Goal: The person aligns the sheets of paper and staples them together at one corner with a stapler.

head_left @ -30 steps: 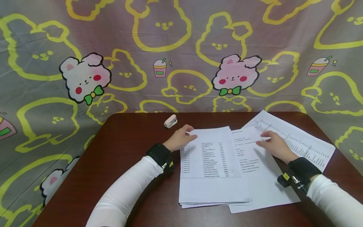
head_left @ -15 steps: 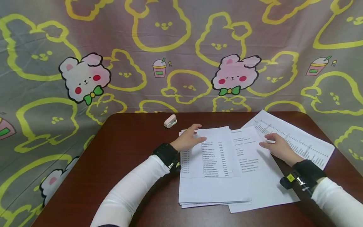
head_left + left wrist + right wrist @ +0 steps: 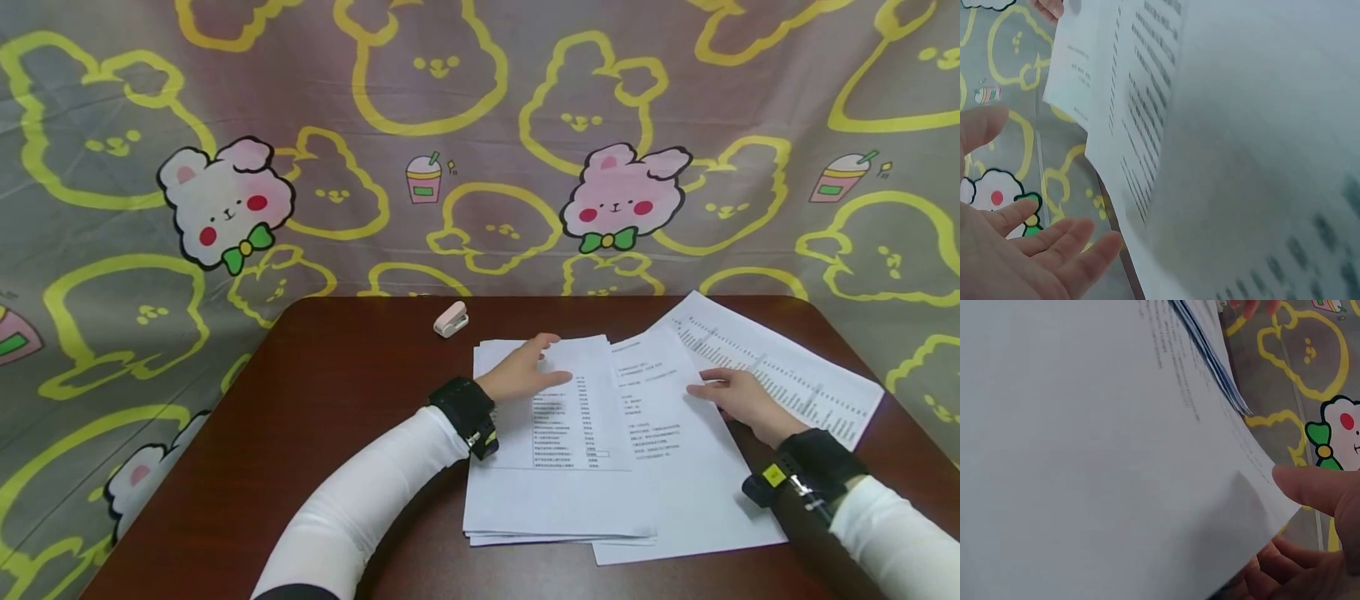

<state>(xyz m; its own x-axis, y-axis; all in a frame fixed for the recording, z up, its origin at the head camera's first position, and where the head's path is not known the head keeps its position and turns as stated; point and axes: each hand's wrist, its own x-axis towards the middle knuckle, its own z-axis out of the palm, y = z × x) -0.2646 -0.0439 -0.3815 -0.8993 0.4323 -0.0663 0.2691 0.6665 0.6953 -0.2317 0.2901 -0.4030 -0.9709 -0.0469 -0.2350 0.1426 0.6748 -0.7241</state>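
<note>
A stack of printed paper lies on the table, a table of text on its top sheet. My left hand reaches over the stack's upper part, fingers relaxed and holding nothing; in the left wrist view its fingers spread beside the pages. Partly under the stack's right side is a loose printed sheet. My right hand pinches that sheet at its upper right edge. In the right wrist view the thumb is over the sheet's corner, the other fingers beneath it.
More printed paper lies slanted at the back right, partly under the loose sheet. A small pale pink stapler sits near the back edge of the dark wooden table. Behind hangs a cartoon-patterned cloth.
My left hand has moved right across the stack. My right hand has shifted slightly right and now pinches the loose sheet's edge. The near ends of stack and loose sheet have slid slightly left.
</note>
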